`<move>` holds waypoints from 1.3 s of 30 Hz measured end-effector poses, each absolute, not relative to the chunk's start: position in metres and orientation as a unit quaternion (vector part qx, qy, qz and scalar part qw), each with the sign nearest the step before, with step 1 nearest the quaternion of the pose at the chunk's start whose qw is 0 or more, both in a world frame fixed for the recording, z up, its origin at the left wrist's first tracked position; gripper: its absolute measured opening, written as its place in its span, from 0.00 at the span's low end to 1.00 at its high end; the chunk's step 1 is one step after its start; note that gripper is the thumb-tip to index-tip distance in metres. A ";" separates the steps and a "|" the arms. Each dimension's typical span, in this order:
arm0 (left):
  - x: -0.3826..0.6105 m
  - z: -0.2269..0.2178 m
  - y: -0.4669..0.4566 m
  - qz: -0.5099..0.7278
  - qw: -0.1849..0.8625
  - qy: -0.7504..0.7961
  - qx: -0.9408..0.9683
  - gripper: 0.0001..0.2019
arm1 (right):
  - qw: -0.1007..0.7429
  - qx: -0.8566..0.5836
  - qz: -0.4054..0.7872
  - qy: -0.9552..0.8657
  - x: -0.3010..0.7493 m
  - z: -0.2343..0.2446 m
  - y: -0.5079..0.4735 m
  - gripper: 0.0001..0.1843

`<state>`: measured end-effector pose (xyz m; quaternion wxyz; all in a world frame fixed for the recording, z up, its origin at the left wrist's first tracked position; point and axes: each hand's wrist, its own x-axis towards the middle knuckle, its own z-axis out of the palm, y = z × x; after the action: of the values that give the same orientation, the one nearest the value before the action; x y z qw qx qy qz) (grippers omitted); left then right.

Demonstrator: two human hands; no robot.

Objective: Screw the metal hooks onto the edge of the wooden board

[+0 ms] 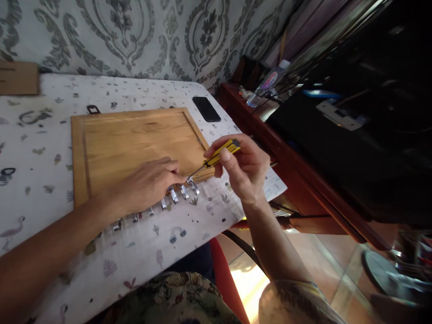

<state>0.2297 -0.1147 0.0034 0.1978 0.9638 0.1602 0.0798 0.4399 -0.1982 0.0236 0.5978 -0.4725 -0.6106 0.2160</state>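
Observation:
My right hand (245, 164) is closed around the yellow and black handle of a screwdriver (219, 155). Its thin shaft slants down to the left, the tip meeting a silver metal hook (193, 185) at the near right edge of a framed wooden board (135, 139). My left hand (157, 180) lies over the board's near edge, index finger stretched to the hook beside the screwdriver tip. Whether its other fingers grip anything is hidden. Several more metal hooks stick out in a row along that near edge, some partly covered by my left hand and forearm.
A black phone (206, 109) lies beyond the board on the patterned tablecloth (189, 234). A cardboard piece (18, 78) is at the far left. To the right, a dark red wooden desk (266, 135) carries a clear bottle (268, 83) and a large black surface.

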 end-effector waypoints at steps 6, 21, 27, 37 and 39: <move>0.229 0.003 -0.114 0.067 0.201 0.158 0.964 0.15 | 0.638 -0.474 0.156 -0.586 0.437 0.033 -0.204 0.15; 0.229 0.005 -0.116 0.063 0.199 0.167 0.964 0.11 | 0.581 -0.497 0.198 -0.613 0.436 0.023 -0.204 0.18; 0.230 0.008 -0.117 0.055 0.214 0.174 0.960 0.12 | 0.589 -0.485 0.210 -0.611 0.435 0.024 -0.204 0.16; 0.229 0.007 -0.117 0.065 0.222 0.165 0.959 0.11 | 0.572 -0.494 0.205 -0.622 0.433 0.027 -0.203 0.17; 0.230 0.007 -0.117 0.060 0.219 0.167 0.959 0.11 | 0.572 -0.475 0.228 -0.628 0.435 0.028 -0.203 0.17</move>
<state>0.2296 -0.1165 0.0072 0.2192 0.9595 0.1666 0.0603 0.4349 -0.2029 0.0276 0.5719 -0.4754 -0.6284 0.2280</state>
